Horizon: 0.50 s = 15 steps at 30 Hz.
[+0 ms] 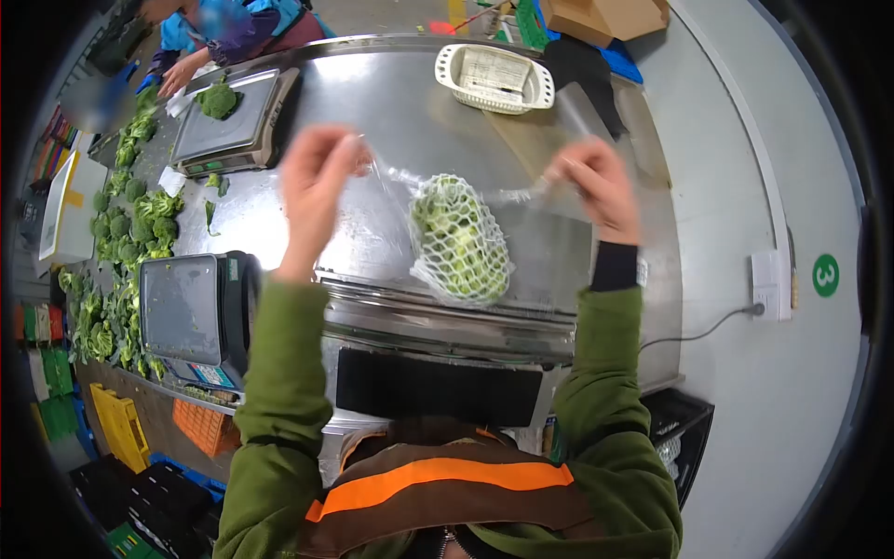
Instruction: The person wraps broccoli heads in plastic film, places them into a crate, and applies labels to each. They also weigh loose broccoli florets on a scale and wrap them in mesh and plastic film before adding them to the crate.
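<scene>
A pale green vegetable (458,240) in a white mesh foam net lies on the steel counter in front of me; its exact kind is hard to make out. Clear plastic film (517,196) stretches out from its upper end to both sides. My left hand (321,182), somewhat blurred, is closed with thumb and fingers pinching the film's left end. On the other side, my right hand (596,186) pinches the film's right end. Both hands are raised above the counter, apart from the vegetable itself.
Two weighing scales (228,126) stand at the left, the farther one with a broccoli head (218,101) on it. Many broccoli heads (140,224) are heaped beyond them. A white basket (494,79) with printed paper sits at the back. A co-worker (228,37) reaches in at the far left.
</scene>
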Available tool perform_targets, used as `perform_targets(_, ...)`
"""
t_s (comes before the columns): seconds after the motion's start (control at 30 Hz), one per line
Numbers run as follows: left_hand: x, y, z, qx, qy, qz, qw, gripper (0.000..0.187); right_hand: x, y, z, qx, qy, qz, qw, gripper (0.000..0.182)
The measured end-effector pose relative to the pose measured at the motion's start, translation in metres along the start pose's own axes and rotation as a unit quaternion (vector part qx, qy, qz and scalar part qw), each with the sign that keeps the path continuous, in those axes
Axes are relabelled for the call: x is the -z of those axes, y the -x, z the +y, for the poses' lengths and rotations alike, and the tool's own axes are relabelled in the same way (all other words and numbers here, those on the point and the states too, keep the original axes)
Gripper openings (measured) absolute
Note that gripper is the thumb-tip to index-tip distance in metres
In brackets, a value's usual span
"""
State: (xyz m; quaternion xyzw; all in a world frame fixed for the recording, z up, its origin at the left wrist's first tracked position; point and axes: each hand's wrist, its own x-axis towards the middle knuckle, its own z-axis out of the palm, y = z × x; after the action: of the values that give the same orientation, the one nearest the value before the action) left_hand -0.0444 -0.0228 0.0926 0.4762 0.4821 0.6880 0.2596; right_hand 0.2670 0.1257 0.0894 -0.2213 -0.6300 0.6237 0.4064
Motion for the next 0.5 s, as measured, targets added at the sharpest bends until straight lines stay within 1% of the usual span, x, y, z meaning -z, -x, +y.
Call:
perform_targets(0.07, -0.02, -0.006, -0.079, 0.031, -0.194, 0.033, 0.98, 0.012, -0.009, -0.032, 0.08, -0.078, 0.014, 0.042, 0.996, 0.012)
perform_targets(0.1, -0.022, 0.0, -0.109, 0.038, -0.261, 0.005, 0.964, 0.011, -0.012, -0.029, 0.109, -0.101, 0.123, 0.016, 0.987, 0.011)
perform_targets(0.13, -0.024, 0.013, -0.116, 0.042, -0.323, -0.041, 0.945, 0.009, -0.015, -0.022, 0.128, -0.121, 0.232, -0.011, 0.965, 0.01)
perform_targets(0.17, -0.023, 0.021, -0.117, 0.028, -0.338, -0.074, 0.938, 0.009, -0.021, -0.011, 0.135, -0.157, 0.232, -0.029, 0.96, 0.007)
perform_targets(0.23, -0.016, 0.034, -0.116, 0.007, -0.356, -0.094, 0.93, 0.008, -0.026, 0.009, 0.142, -0.023, 0.273, -0.016, 0.962, 0.006)
perform_targets(0.27, -0.013, 0.04, -0.117, 0.019, -0.358, -0.093, 0.929, 0.008, -0.029, 0.015, 0.139, -0.033, 0.269, -0.023, 0.962, 0.006)
perform_targets(0.33, -0.005, 0.047, -0.117, 0.04, -0.301, -0.09, 0.949, 0.006, -0.03, 0.021, 0.13, 0.041, 0.347, -0.013, 0.937, 0.004)
perform_targets(0.37, -0.001, 0.049, -0.119, 0.045, -0.299, -0.087, 0.949, 0.006, -0.03, 0.022, 0.129, 0.037, 0.347, -0.018, 0.937, 0.004)
perform_targets(0.43, 0.002, 0.054, -0.118, 0.141, -0.235, -0.065, 0.959, 0.011, -0.03, 0.022, 0.126, 0.008, 0.311, -0.012, 0.95, 0.003)
perform_targets(0.47, 0.0, 0.056, -0.115, 0.145, -0.231, -0.06, 0.96, 0.011, -0.031, 0.021, 0.123, 0.005, 0.314, -0.018, 0.949, 0.003)
perform_targets(0.5, -0.004, 0.057, -0.113, 0.155, -0.113, 0.001, 0.981, 0.013, -0.033, 0.019, 0.119, -0.005, 0.232, 0.021, 0.973, 0.004)
